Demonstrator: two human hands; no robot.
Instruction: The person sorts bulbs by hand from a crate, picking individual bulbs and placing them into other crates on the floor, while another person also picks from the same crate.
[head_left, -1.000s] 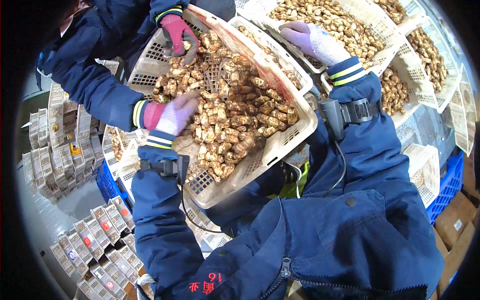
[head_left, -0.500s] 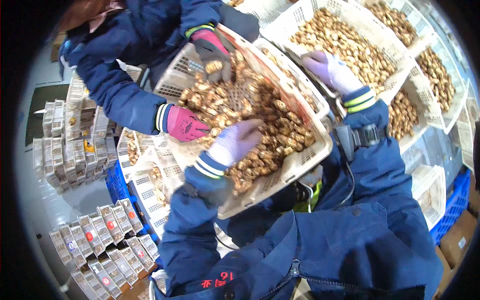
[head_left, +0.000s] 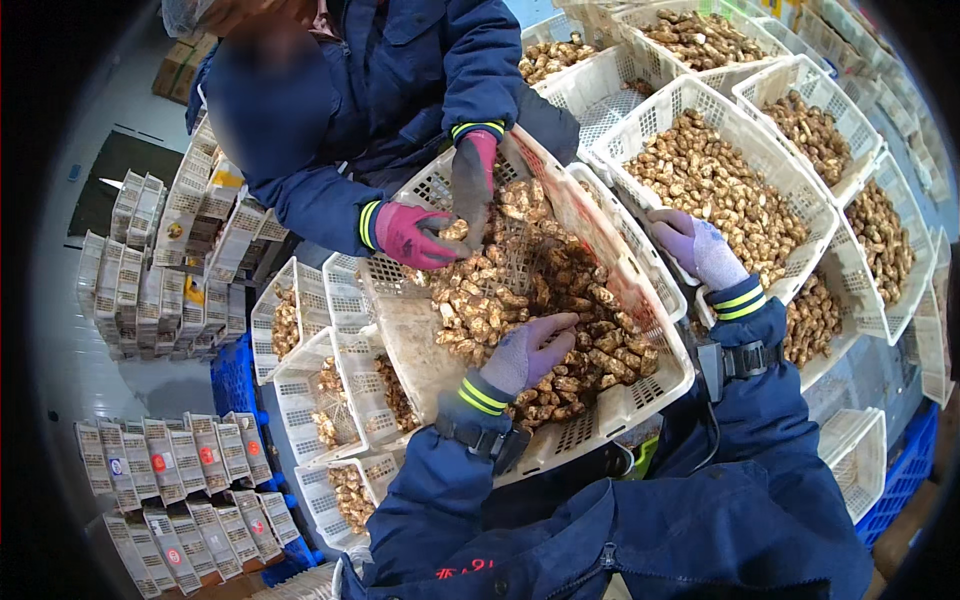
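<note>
Small knobbly brown-and-cream pieces (head_left: 470, 310), which look like tubers or mushrooms, lie heaped in a big white tilted crate (head_left: 410, 350) before me. My left hand (head_left: 525, 358), in a pale purple glove, rests on the near part of the heap. Its thumb and fingers are apart, with loose pieces under them. My right hand (head_left: 705, 250), gloved alike, is at the near-left rim of a white crate (head_left: 820, 228) of similar pieces. Its fingers are curled; whatever is in them is hidden.
Opposite me a person's pink-and-grey gloved hands (head_left: 415, 235) work over the same heap, with one piece between them. Smaller white baskets (head_left: 290, 375) stand at the left, more filled crates (head_left: 805, 85) at the right. Stacked labelled baskets (head_left: 170, 460) and a blue crate (head_left: 235, 385) lie beyond.
The view has shifted, so the crates sit lower and further right. My left thumb and fingers have spread over the heap. The other person's hands have come together around a piece.
</note>
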